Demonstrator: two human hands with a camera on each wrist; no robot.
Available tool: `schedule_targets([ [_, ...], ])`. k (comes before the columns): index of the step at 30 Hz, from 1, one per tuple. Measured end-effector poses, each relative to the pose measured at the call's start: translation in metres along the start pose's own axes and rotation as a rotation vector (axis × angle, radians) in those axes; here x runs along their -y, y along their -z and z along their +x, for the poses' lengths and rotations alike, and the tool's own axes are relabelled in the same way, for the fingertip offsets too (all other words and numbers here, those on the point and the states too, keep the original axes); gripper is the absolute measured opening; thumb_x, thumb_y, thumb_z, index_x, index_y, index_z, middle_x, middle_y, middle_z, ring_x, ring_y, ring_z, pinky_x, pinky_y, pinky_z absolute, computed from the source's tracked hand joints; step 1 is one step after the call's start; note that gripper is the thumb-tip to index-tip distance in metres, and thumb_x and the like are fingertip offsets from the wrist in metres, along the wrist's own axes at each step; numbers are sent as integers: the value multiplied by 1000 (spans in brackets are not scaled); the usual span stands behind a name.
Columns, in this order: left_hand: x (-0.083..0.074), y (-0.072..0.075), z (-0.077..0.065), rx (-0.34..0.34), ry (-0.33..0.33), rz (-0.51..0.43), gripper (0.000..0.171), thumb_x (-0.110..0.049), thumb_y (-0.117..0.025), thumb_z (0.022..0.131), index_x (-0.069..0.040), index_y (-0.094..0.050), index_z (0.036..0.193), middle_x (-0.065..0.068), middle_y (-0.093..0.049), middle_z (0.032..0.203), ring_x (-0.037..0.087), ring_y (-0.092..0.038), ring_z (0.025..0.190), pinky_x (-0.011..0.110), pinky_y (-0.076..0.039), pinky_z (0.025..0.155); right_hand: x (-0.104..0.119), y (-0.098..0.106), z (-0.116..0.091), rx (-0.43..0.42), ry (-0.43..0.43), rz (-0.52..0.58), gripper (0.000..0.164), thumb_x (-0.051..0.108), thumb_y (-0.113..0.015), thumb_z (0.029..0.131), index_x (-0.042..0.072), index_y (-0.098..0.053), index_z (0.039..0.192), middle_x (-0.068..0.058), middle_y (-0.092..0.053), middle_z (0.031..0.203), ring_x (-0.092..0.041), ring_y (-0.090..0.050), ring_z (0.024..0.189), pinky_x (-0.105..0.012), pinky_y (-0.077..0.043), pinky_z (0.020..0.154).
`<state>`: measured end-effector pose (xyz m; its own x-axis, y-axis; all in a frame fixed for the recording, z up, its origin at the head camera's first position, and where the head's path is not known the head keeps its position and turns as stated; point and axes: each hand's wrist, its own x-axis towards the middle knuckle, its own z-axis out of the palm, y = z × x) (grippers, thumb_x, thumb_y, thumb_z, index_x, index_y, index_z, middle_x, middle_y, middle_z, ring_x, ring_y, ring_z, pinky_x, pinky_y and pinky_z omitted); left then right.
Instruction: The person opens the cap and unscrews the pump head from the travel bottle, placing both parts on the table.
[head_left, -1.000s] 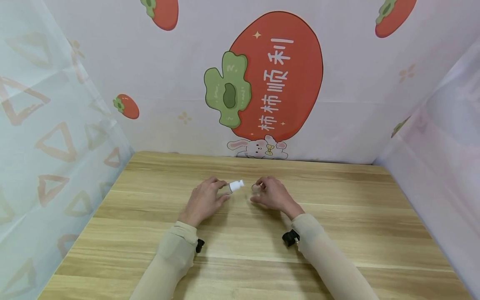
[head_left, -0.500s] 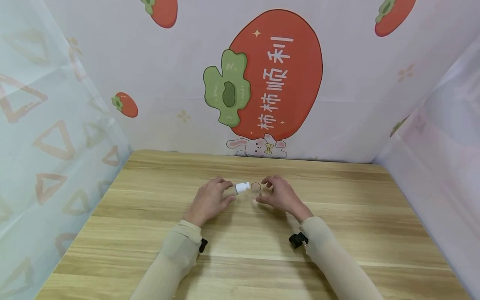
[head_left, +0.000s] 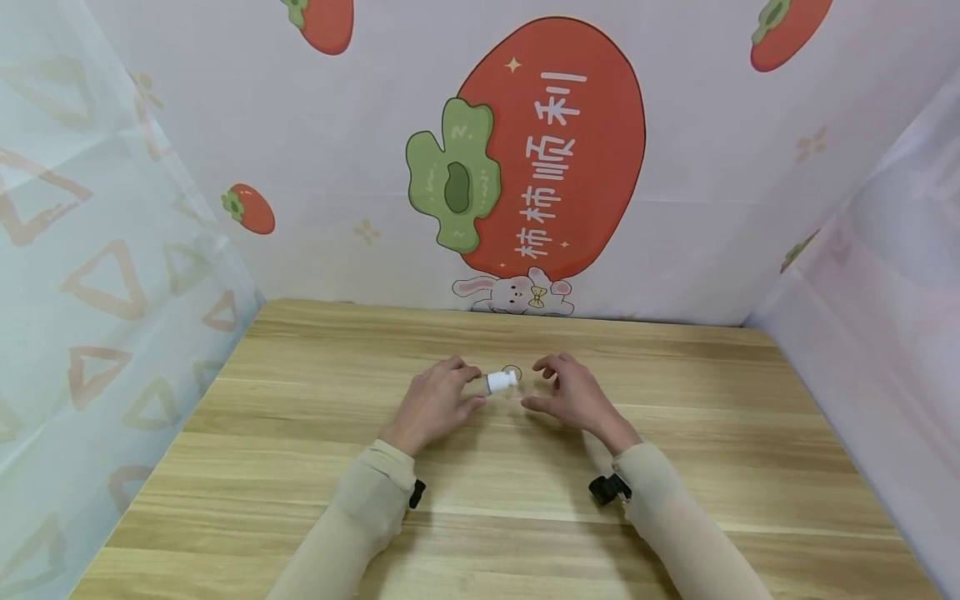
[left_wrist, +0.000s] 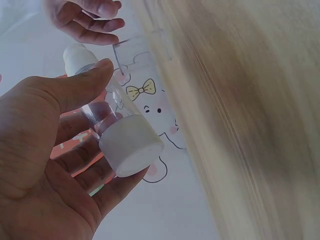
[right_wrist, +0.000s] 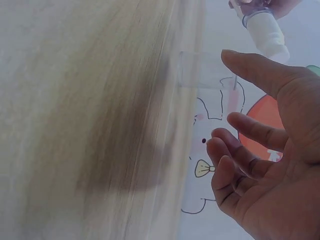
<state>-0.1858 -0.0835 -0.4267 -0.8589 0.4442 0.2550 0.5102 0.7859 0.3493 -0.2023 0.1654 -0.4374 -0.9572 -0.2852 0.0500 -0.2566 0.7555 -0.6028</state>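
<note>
My left hand point(head_left: 433, 402) grips a small clear bottle point(left_wrist: 122, 107) with a white pump top and a white base. The thumb lies across its body, with the fingers curled behind. In the head view the bottle's white top point(head_left: 501, 381) points right and overlaps a clear cap point(head_left: 512, 372). This see-through cap point(right_wrist: 206, 70) stands upright on the table, its open dark-edged rim facing up. To the right of the cap, my right hand point(head_left: 573, 400) has thumb and fingers spread apart, loosely bent, with nothing between them. Its fingertips are close beside the cap.
The wood-grain table point(head_left: 480, 533) extends in front and to both sides. A white printed cloth point(head_left: 337, 167) with persimmons and a rabbit hangs behind it, and more cloth walls stand at left and right. A small black camera point(head_left: 609, 489) is at the right wrist.
My right hand has released the clear cap, leaving it standing, and drawn back to the right. My left hand has moved the bottle rightward, up to the cap in the head view.
</note>
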Motion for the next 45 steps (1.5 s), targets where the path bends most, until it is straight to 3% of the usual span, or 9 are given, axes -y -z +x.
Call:
schedule_targets([
  [22, -19, -12, 5, 16, -66, 55, 36, -29, -81, 89, -10, -74, 118, 4, -67, 106, 18, -64, 89, 38, -56, 69, 1, 1, -11, 54, 47, 138, 42, 25, -88, 81, 7, -68, 114, -6, -65, 98, -19, -60, 83, -34, -51, 69],
  [45, -24, -14, 5, -15, -116, 80, 36, -25, -85, 85, -13, -75, 118, 1, -64, 101, 16, -61, 88, 35, -55, 70, 4, 3, -15, 155, 102, 219, 33, 31, -83, 87, 14, -70, 113, 3, -63, 84, -16, -55, 75, -27, -44, 58],
])
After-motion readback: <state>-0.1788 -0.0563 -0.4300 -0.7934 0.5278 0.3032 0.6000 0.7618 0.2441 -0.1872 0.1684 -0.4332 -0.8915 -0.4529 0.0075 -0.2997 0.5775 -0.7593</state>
